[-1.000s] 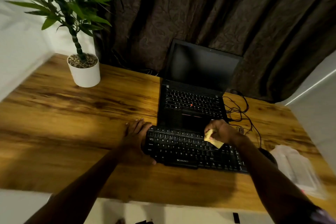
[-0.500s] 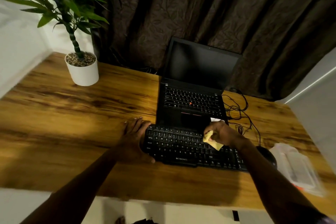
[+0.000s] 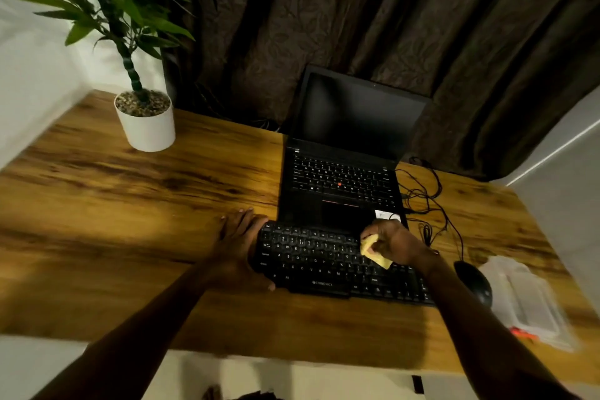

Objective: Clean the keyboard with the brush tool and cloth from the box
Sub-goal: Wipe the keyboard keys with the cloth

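Yellow cloth (image 3: 373,250) bunched in right hand (image 3: 394,245), fingers closed around it, pressed onto black keyboard (image 3: 324,263) on wooden tabletop (image 3: 130,204). Left hand (image 3: 238,243) flat, fingers spread, bracing keyboard's left end.

The right hand (image 3: 394,245) hides the keyboard's (image 3: 319,261) far right keys and most of the cloth (image 3: 373,252); the box (image 3: 527,305) at the right is blurred.

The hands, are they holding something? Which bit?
The right hand pinches a yellow cloth by its bunched top, over the keyboard. The left hand holds nothing; it rests against the keyboard's left end.
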{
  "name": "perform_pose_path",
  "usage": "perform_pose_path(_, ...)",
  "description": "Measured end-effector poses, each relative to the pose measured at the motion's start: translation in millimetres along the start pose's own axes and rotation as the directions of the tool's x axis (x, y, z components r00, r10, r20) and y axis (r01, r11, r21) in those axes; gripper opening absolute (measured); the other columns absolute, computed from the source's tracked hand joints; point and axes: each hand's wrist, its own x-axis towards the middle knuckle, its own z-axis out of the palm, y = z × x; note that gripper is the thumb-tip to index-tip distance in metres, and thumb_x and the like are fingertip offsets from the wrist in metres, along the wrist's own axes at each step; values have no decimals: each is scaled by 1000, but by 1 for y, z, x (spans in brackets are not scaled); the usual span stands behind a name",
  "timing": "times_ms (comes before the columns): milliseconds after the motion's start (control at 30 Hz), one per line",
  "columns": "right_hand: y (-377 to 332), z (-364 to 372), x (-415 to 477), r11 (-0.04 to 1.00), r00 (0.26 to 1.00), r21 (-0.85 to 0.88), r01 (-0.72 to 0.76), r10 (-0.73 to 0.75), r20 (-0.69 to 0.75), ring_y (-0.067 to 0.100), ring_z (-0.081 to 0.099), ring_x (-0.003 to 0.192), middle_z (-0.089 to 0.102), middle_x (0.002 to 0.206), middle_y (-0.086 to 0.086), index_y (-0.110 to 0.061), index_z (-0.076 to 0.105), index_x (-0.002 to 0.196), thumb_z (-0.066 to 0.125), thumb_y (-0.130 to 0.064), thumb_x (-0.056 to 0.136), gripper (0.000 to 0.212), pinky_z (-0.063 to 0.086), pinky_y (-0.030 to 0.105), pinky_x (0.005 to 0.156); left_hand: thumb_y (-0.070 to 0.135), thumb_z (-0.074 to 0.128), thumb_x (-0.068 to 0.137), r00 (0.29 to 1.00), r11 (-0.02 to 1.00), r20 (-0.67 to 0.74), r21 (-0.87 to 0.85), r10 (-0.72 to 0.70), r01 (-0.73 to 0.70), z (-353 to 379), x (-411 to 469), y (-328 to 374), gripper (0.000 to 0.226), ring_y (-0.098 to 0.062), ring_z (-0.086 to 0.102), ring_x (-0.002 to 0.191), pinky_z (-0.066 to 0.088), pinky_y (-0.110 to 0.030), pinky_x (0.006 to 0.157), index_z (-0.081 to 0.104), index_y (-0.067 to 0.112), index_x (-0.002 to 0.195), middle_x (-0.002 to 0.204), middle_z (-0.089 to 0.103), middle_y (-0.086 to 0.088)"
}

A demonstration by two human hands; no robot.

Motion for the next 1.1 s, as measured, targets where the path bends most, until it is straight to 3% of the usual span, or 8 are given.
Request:
perform_pose_path(100, 8, 0, -3, 999, 1000, -36, -16, 16, -6, 20, 67, 101, 69, 112, 5, -16, 75, 107, 73, 1, 81, 31, 55, 34, 88, 101, 49, 24, 1000, 1000, 18, 8, -13, 13, -3, -1, 4, 154, -17, -26, 147, -21, -46, 116, 0, 35, 154, 164, -11, -1)
perform_pose_path(200, 7, 1, -3, 1000, 1000, -21, -16, 16, -22, 19, 68, 97, 70, 111, 5, -20, 74, 107, 74, -1, 82, 32, 57, 33, 83, 92, 65, 32, 999, 1000, 30, 13, -18, 18, -4, -1, 5, 150, -17, -27, 146, -21, -47, 116, 0, 36, 154, 164, -13, 0)
perform_pose_path(333, -28, 12, 6, 996, 997, 43, 80, -79, -20, 17, 64, 100, 66, 117, 1, -23, 71, 114, 69, -2, 86, 34, 54, 30, 79, 90, 67, 34, 999, 1000, 31, 14, -27, 26, -5, -1, 6, 148, -16, -28, 146, -19, -48, 117, 0, 35, 154, 164, -14, -1)
perform_pose_path(467, -51, 16, 14, 993, 993, 43, 114, -115, 13, 0, 56, 77, 64, 120, 0, -18, 71, 116, 65, -1, 89, 32, 39, 10, 58, 92, 67, 34, 1000, 1000, 18, 8, -12, 12, -4, -1, 3, 148, -15, -28, 146, -21, -45, 116, 1, 36, 154, 164, -12, 0)
perform_pose_path(633, -24, 2, 6, 1000, 1000, 1, 12, -12, 10, 9, 59, 89, 65, 122, 4, -16, 72, 115, 68, 0, 87, 32, 39, 4, 60, 92, 66, 35, 1000, 1000, 19, -13, 4, -4, -4, -2, 3, 147, -15, -28, 146, -22, -45, 115, 1, 36, 154, 164, -13, 0)
perform_pose_path(900, -66, 19, 20, 984, 986, 59, 169, -169, 3, 11, 64, 88, 67, 115, 1, -18, 73, 111, 68, 0, 87, 31, 52, 20, 68, 99, 56, 31, 1000, 1000, 8, -3, 3, -3, -2, -2, 0, 151, -16, -29, 146, -23, -45, 116, 1, 34, 155, 164, -13, -3)
perform_pose_path(967, -60, 18, 22, 988, 990, 67, 142, -144, 16, 8, 63, 89, 66, 115, 0, -18, 73, 111, 68, 1, 86, 32, 50, 16, 68, 99, 55, 30, 1000, 1000, 15, -15, 5, -5, -2, -2, 1, 151, -15, -29, 146, -23, -45, 115, 2, 34, 155, 164, -13, -3)
perform_pose_path(1100, -36, 14, 16, 998, 999, 32, 48, -48, 24, 11, 64, 91, 65, 117, 1, -23, 72, 113, 67, -1, 88, 34, 54, 24, 71, 95, 62, 32, 1000, 1000, 20, -9, -3, 3, -4, -2, 3, 148, -14, -29, 145, -21, -47, 116, 0, 38, 153, 164, -14, -1)
